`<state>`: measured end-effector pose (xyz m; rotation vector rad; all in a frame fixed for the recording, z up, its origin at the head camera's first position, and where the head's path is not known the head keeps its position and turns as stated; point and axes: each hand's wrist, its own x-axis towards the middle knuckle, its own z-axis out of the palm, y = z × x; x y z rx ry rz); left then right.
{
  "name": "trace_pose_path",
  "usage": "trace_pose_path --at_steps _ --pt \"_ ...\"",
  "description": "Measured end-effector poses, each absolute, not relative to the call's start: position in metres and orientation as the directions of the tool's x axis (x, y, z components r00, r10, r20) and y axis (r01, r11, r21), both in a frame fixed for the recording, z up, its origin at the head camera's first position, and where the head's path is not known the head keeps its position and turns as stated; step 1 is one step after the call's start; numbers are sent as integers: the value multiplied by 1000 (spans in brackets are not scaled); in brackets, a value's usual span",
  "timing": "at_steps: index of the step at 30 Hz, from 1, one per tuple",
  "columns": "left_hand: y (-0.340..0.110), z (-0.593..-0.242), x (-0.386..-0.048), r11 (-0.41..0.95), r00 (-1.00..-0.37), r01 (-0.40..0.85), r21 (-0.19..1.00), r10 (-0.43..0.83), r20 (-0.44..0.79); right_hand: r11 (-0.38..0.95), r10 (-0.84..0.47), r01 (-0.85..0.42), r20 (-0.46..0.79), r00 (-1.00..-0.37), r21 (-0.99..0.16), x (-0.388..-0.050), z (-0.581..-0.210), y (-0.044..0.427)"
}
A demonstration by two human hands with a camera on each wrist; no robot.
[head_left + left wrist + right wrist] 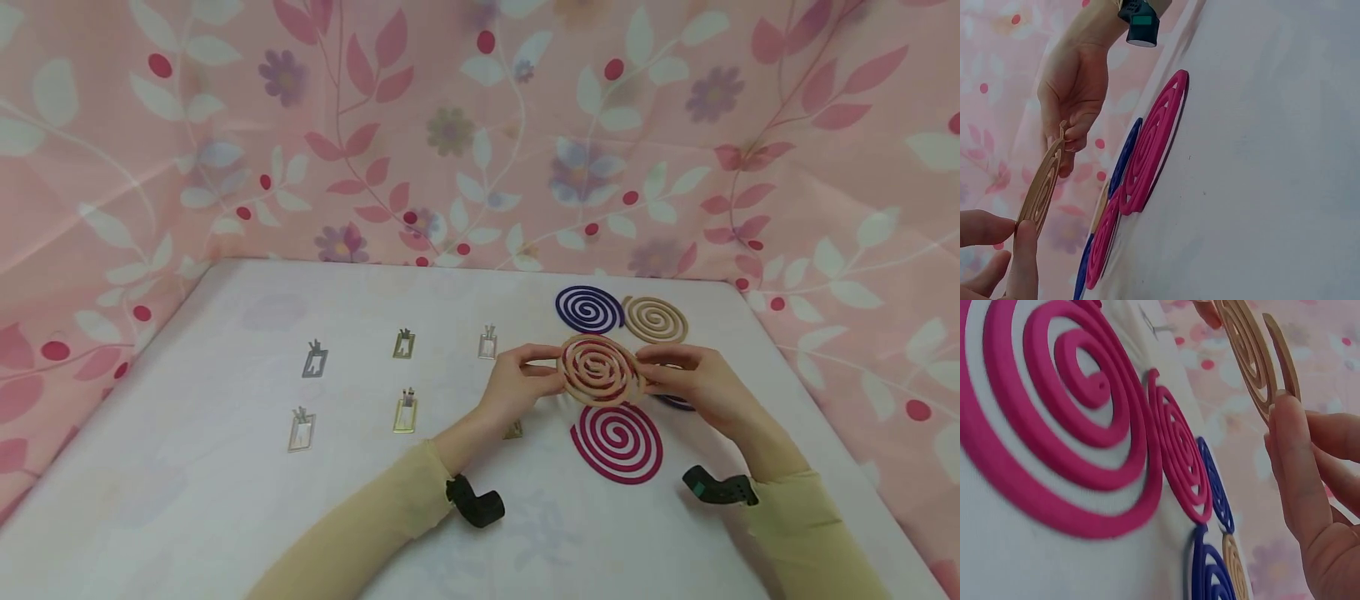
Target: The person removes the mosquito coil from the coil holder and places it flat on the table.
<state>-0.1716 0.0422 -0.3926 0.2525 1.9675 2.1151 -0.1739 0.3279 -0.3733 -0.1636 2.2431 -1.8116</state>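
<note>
Both hands hold a tan mosquito coil (597, 367) above the table. My left hand (517, 382) pinches its left edge between thumb and fingers. On the opposite edge, my right hand (697, 382) pinches it too. In the right wrist view the coil's outer end stands apart from the inner rings, beside the right fingertips (1288, 415). Below the held coil lies a pink coil (618, 443). Another pink coil (1179, 440), mostly covered in the head view, lies behind that. A dark blue coil (678, 406) is partly hidden under the right hand.
Farther back lie a dark blue coil (590, 309) and a tan coil (656, 319). Several small metal coil stands (404, 414) are spread in rows to the left; one stand (513, 429) is partly hidden by the left wrist. A flowered cloth (450, 167) hangs behind the white table (187, 500).
</note>
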Motion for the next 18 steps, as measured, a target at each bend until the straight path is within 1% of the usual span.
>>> trace_pose_path --at_steps 3,9,14,18 --pt "53 -394 -171 -57 -956 -58 997 291 -39 229 -251 64 -122 -960 -971 -173 -373 340" --pt "74 -393 -170 -2 -953 -11 1000 303 -10 234 -287 65 -133 -949 -970 -173 -376 364" --pt "86 -396 -170 24 -960 -3 1000 280 -9 233 -326 56 -132 -936 -971 -176 -381 378" --pt "97 -397 -171 2 -967 -23 1000 254 -23 256 -331 49 -136 -934 -965 -178 -385 389"
